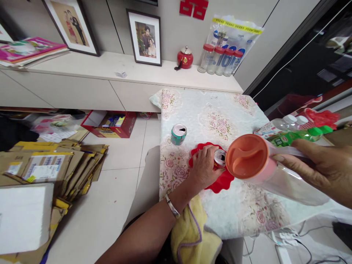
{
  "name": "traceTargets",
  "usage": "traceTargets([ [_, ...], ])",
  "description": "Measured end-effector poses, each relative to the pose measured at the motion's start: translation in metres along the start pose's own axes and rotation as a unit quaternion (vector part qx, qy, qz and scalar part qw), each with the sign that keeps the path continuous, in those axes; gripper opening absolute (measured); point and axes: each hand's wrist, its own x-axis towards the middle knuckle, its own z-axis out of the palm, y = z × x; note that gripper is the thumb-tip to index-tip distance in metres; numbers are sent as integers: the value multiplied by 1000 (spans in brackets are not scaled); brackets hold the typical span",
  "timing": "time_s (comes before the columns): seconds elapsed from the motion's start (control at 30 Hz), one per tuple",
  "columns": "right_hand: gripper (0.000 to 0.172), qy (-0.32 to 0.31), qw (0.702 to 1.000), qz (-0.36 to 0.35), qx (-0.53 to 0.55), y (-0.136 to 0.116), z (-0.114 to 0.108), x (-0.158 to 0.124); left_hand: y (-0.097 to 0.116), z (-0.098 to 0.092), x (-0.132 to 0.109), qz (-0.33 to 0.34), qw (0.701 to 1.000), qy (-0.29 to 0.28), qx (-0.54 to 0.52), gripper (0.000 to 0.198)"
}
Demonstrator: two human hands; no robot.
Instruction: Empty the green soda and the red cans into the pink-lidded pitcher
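Observation:
My left hand point(204, 167) is wrapped round a small red can point(219, 158) with an opened top, above a red scalloped plate point(217, 186). In my right hand point(316, 167) is the handle of a clear pitcher point(295, 185) with an orange lid point(247, 156). The pitcher is tilted to the left, its lid close beside the can's top. No liquid can be made out between them. A green can point(179, 134) with an opened top stands upright on the flowered tablecloth point(189, 110), left of the plate.
A yellow cloth point(192, 231) lies by the table's front edge. Green-capped bottles point(299, 136) and a red basket point(309, 121) are at the right. Behind, a white cabinet point(110, 69) bears framed photos, a red jar point(185, 58) and glass jars. Flattened cardboard point(79, 165) is on the left floor.

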Motion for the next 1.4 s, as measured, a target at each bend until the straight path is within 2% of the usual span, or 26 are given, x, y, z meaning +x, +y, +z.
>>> traceTargets([
  [0.67,63,-14,999,23,27,0,-1,2,-3,2,0,5,1000,4,-7,66],
  [1.0,58,6,999,-30,-18,1,-1,-2,-3,2,0,7,1000,7,-5,65],
  [1.4,61,1,1000,-18,-7,-1,0,0,-5,4,0,15,1000,6,0,65],
])
